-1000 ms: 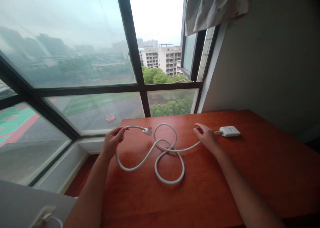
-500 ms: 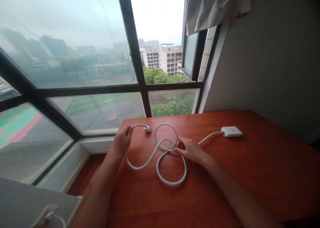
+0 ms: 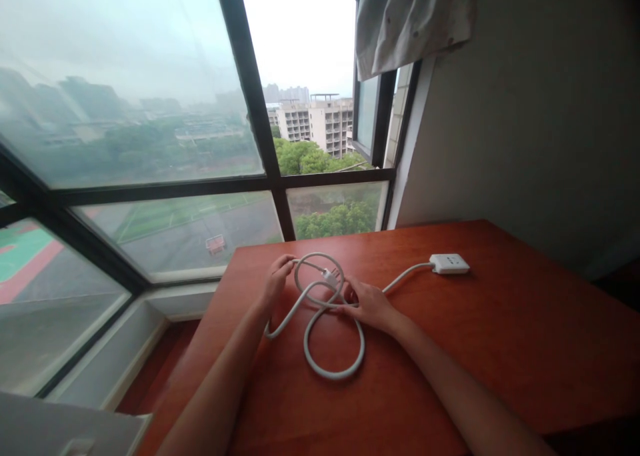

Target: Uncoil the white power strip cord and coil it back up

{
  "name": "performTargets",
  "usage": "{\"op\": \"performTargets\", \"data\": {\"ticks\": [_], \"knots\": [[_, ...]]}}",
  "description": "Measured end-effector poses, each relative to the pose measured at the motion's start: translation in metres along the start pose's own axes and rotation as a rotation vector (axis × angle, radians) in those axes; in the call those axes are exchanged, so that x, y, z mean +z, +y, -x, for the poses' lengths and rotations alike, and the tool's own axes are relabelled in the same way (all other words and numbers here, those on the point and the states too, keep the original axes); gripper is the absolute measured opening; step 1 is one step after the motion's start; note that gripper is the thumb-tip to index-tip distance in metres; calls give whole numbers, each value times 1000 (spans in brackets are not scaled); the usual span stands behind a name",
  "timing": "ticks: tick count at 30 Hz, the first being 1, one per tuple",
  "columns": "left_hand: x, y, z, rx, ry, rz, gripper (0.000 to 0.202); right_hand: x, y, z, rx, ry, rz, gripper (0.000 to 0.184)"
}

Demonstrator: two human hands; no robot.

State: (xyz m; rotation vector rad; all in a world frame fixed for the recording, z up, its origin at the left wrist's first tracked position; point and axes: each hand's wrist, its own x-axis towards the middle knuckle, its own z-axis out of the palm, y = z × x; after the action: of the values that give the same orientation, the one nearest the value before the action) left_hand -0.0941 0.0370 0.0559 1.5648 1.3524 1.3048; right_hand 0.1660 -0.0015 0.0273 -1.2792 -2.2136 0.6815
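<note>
A white extension cord lies in two crossing loops on the brown table. My left hand pinches the cord a short way behind its plug. The plug is within the far loop's outline in the view, its prongs towards my right hand; whether it is inside or above the loop is unclear. Beside the crossing, my right hand has thumb and fingers apart, the thumb against the cord. At the cord's other end, the white socket block rests flat to the right.
The table reaches to the window frame at the back. A curtain hangs at the upper right beside an open window pane. A grey wall stands to the right.
My left hand has moved right and brought the plug over to the far loop. My right hand's thumb and fingers have spread apart near the crossing. The view has shifted slightly.
</note>
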Motion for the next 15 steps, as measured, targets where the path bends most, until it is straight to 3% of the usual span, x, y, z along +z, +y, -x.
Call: {"op": "performTargets", "data": {"ticks": [6, 11, 15], "knots": [[-11, 3, -3, -100, 91, 287, 12, 2, 3, -1, -2, -6, -2, 69], [5, 6, 3, -114, 35, 279, 25, 2, 1, -2, 7, -6, 5, 66], [19, 16, 16, -31, -110, 124, 44, 1, -3, 0, 6, 19, -15, 45]]}}
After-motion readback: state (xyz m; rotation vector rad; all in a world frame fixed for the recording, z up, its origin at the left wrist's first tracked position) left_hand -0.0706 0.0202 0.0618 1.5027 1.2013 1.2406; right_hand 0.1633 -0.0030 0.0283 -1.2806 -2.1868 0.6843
